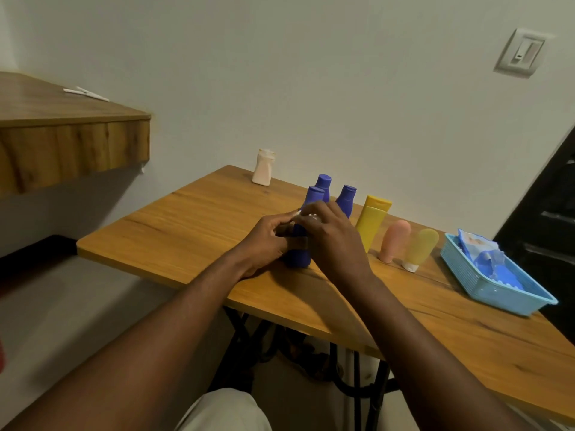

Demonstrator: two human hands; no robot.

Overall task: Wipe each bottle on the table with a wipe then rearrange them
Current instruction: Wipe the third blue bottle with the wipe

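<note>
A blue bottle (pixel 300 255) stands upright on the wooden table (pixel 186 219). My left hand (pixel 264 241) grips its body from the left. My right hand (pixel 329 234) is curled over its middle, pressing a small white wipe (pixel 306 216) against it. Two more blue bottles (pixel 323 183) (pixel 347 199) stand just behind. To the right stand a yellow tube (pixel 371 220), a pink bottle (pixel 393 241) and a pale yellow bottle (pixel 420 248). A cream bottle (pixel 264 168) stands alone at the far edge by the wall.
A light blue basket (pixel 497 290) holding a wipes packet (pixel 479 247) sits at the table's right side. A wooden shelf (pixel 71 141) juts out at the upper left. A dark door (pixel 547 231) is at the right. The table's black iron legs (pixel 357 384) show below.
</note>
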